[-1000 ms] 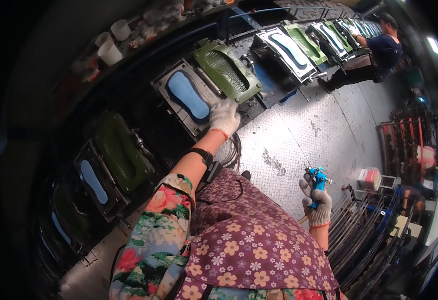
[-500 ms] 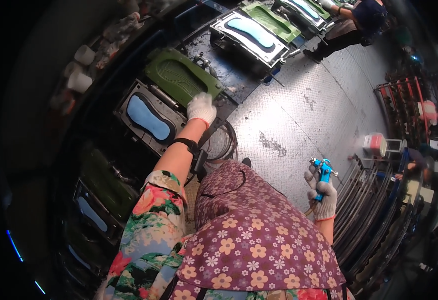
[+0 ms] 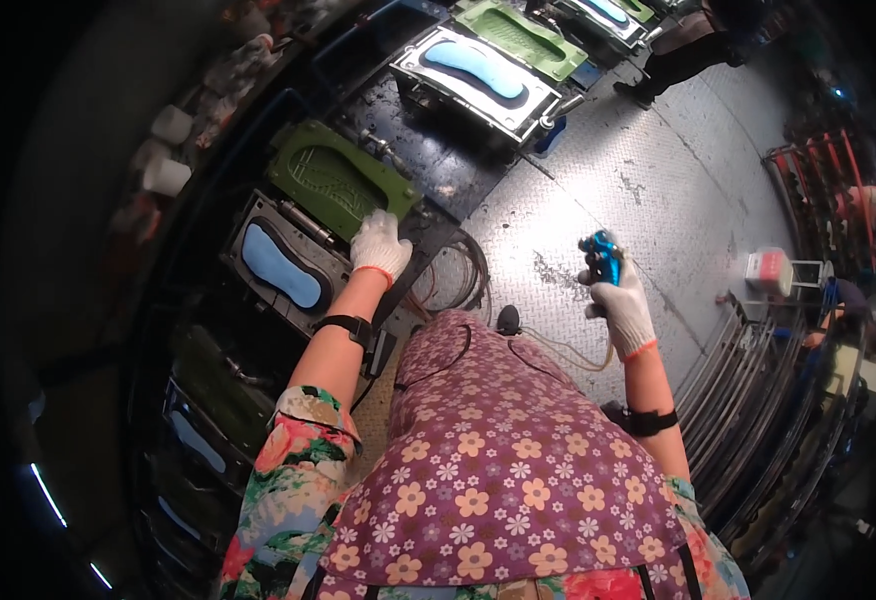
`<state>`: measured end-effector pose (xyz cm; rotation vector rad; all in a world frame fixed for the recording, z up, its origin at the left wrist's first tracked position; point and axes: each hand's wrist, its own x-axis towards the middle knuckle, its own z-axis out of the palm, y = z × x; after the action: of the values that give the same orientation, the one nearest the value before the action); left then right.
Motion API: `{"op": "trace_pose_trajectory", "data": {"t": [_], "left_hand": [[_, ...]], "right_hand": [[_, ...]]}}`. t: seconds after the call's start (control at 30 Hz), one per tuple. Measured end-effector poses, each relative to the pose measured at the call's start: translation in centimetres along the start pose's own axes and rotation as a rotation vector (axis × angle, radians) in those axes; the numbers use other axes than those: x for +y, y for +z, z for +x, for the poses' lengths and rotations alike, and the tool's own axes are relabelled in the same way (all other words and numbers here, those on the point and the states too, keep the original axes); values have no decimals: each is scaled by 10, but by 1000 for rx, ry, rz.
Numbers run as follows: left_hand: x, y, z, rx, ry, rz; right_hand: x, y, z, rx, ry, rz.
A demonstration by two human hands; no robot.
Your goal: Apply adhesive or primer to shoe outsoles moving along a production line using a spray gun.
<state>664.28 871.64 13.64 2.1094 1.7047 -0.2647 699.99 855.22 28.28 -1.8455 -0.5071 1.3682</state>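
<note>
My left hand [image 3: 380, 245], in a white knit glove, is at the near right corner of an open green mould lid [image 3: 333, 172], its fingers closed on the edge. A foot-shaped hollow is pressed into that lid. Hinged below it, the metal mould base [image 3: 248, 265] carries a blue sole-shaped piece [image 3: 283, 267]. Out over the floor to the right, my right hand [image 3: 623, 308], gloved too, grips a blue spray gun [image 3: 606, 258] by its handle. A thin pale hose [image 3: 573, 362] trails from below that hand.
Another open mould [image 3: 483, 85] with a blue sole piece stands farther along the line. Darker moulds [image 3: 198, 430] sit at lower left. Coiled hoses [image 3: 463, 275] hang beside the bench. Metal racks [image 3: 728, 400] line the right side. A person's legs [image 3: 678, 70] show at the far right.
My right hand has raised the spray gun up and left, turning it away from me. My left hand remains at the lid's corner. The view has shifted slightly.
</note>
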Motion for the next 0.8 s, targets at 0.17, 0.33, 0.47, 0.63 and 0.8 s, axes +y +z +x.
{"op": "trace_pose_trajectory", "data": {"t": [0.17, 0.33, 0.47, 0.63, 0.8], "left_hand": [[8, -8, -3, -13, -47, 5], [13, 3, 4, 45, -74, 47], [17, -2, -3, 17, -118, -2], [17, 7, -5, 114, -130, -14], [24, 5, -12, 76, -180, -25]], "right_hand": [[-71, 76, 90, -94, -201, -370], [-103, 151, 194, -128, -702, -514], [-171, 175, 145, -286, -494, -269], [-130, 126, 163, -426, -295, 45], [-92, 57, 126, -416, -80, 247]]}}
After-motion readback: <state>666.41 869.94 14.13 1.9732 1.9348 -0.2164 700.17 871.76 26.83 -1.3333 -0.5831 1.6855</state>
